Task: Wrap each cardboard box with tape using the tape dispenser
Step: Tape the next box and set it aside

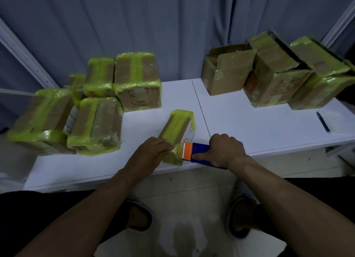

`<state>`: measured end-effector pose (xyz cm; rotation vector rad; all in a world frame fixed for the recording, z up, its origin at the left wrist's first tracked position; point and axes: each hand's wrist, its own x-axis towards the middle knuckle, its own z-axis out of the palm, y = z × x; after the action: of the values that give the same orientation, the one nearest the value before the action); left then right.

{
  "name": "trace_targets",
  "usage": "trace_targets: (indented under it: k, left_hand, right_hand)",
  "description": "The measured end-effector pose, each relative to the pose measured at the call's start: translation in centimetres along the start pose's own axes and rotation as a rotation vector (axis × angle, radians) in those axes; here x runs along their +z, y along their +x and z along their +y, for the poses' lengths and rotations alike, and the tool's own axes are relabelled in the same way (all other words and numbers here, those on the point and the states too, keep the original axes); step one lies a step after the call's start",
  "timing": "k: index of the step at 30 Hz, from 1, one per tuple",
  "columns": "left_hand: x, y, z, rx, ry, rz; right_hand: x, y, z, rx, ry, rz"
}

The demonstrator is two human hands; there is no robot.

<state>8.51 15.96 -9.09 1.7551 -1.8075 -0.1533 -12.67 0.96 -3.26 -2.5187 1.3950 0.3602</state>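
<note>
The box (178,126), a narrow one banded in yellow-green tape (177,120), lies on the table (249,122) with its near end under the left hand (153,151) and its length running away from that hand, up and to the right. The left hand rests on that near end with its fingers laid fairly flat over the tape, pressing rather than gripping. The right hand (224,151) is clenched round the blue dispenser (199,151), thumb stretched along its side. The dispenser's orange toothed end touches the box's near end, just right of the left fingers. The two hands are close, with only the dispenser's head and the box corner between them. A white patch on the box's right side carries small print too blurred to read. Beyond the left hand, a cluster of wrapped boxes (96,126) stands; one (137,99) shows a red line drawing, partly under tape. Beyond the right hand, well apart, an open box (228,72) stands beside two others; one (276,84) bears red printing that cannot be read.
</note>
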Motion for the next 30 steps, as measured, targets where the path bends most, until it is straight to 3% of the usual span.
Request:
trace_targets:
  k: [20, 26, 30]
  left_hand:
    - [-1.4, -1.1, -0.7, -0.111, -0.095, 0.066]
    - [-3.7, -2.2, -0.3, -0.115, -0.143, 0.159]
    - [-4.1, -3.4, -1.0, -0.153, -0.049, 0.137]
  right_hand:
    - [-0.8, -1.8, -3.6, -0.130, -0.264, 0.222]
    - [-1.4, -0.9, -4.1, -0.056, -0.220, 0.198]
    - [-2.0, -1.0, -5.2, -0.036, -0.080, 0.200]
